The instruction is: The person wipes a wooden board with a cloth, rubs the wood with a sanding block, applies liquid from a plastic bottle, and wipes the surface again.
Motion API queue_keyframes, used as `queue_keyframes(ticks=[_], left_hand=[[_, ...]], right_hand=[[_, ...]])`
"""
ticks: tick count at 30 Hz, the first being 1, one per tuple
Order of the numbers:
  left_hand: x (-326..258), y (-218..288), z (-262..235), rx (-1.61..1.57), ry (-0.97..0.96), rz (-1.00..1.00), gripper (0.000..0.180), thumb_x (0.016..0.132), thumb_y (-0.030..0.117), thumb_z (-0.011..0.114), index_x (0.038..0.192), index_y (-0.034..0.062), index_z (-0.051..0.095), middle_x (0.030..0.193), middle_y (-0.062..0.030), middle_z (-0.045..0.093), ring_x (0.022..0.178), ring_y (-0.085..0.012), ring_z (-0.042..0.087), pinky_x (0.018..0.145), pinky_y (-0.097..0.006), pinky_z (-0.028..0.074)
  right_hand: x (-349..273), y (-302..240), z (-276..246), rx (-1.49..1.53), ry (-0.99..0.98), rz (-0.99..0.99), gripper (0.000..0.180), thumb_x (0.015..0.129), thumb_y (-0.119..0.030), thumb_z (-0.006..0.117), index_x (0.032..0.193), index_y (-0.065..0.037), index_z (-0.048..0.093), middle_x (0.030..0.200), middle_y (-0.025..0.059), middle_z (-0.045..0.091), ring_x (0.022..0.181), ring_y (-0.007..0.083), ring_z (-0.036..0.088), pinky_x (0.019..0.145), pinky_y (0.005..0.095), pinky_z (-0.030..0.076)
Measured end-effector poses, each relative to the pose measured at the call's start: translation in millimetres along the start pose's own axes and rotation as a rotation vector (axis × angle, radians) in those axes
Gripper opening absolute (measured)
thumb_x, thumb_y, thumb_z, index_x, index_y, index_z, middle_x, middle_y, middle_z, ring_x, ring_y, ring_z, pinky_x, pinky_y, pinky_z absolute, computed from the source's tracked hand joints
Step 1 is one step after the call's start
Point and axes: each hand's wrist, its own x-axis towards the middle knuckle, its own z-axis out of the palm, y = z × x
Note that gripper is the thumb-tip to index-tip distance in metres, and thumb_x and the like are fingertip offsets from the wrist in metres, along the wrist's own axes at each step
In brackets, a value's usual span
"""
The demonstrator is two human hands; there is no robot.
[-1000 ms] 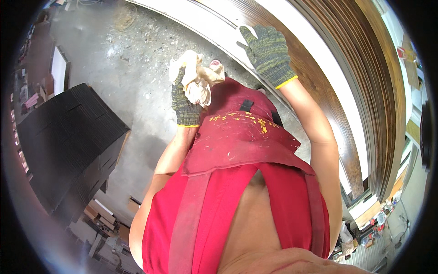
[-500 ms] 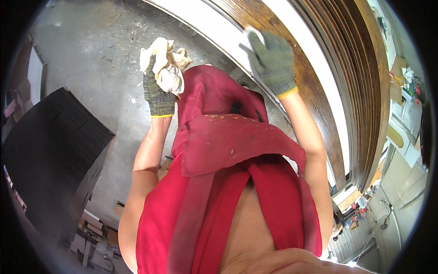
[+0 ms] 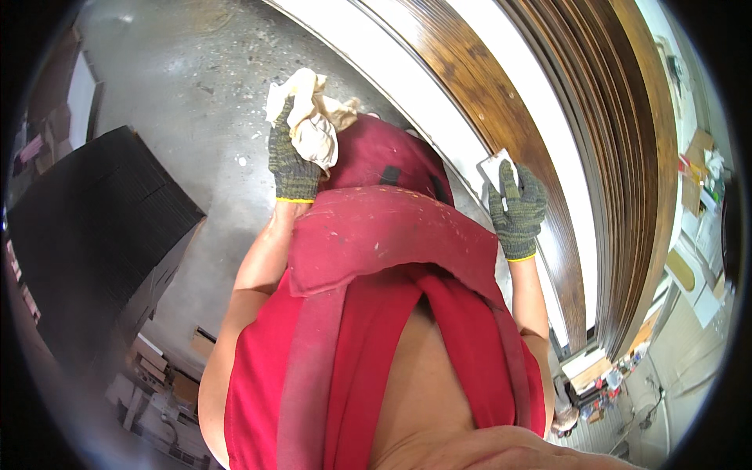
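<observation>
Holding: left hand [image 3: 294, 160], in a knitted green-grey glove, has its grip closed round a crumpled cream rag [image 3: 311, 121], upper centre-left of the frame.
Rag against grip: the cloth bulges out above and to the right of the gloved fingers, a loose corner sticking up past them; the palm side is hidden, so how deep it sits cannot be told.
Right hand: right hand [image 3: 517, 207], in a matching glove, is at centre right with fingers spread and pointing up the frame.
Right grip: fingers lie over a small white pad [image 3: 495, 171], which peeks out at the upper left of the fingertips; whether it is pinched or only pressed flat cannot be told.
Pad and board: pad and palm lie against a glossy dark brown wooden board [image 3: 470, 86] that curves from the top centre down to the lower right.
Beside the board: a white strip [image 3: 407, 70] runs along its left edge, and a stack of darker brown boards [image 3: 627, 157] lies to its right.
Below the hands: a red apron [image 3: 392, 258] with pale specks fills the middle and lower frame.
Floor: grey speckled concrete floor [image 3: 196, 94] behind the left hand, upper left.
Far left: a black ribbed stack [image 3: 94, 227] stands well apart from both hands.
</observation>
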Motion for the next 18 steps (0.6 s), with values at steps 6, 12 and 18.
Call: queue_keyframes(ticks=[6,12,18], left_hand=[[3,1,22,0.124,0.092,0.135,0.024,0.102,0.021,0.055,0.115,0.0016,0.058,0.083,-0.0070,0.063,0.060,-0.0131,0.057,0.053,-0.027,0.049],[0,11,37,-0.202,0.181,0.105,0.028,0.103,0.024,0.050,0.116,0.0001,0.059,0.098,-0.0109,0.066,0.069,-0.0139,0.060,0.059,-0.027,0.052],[-6,21,39,-0.129,-0.016,0.094,0.034,0.102,0.020,0.052,0.131,0.0030,0.055,0.126,-0.0093,0.062,0.102,-0.0171,0.062,0.086,-0.030,0.052]], right_hand=[[121,-32,10,0.078,0.020,-0.167,0.050,0.080,-0.025,0.071,0.127,-0.009,0.063,0.110,0.0157,0.062,0.098,0.0331,0.060,0.084,0.0467,0.048],[206,-77,14,0.006,0.075,-0.260,0.050,0.084,-0.029,0.065,0.129,-0.010,0.058,0.106,0.0146,0.060,0.094,0.0341,0.058,0.082,0.0478,0.045],[292,-93,-10,-0.025,0.181,-0.353,0.042,0.083,-0.026,0.066,0.122,-0.010,0.060,0.100,0.0144,0.060,0.091,0.0340,0.059,0.076,0.0495,0.046]])
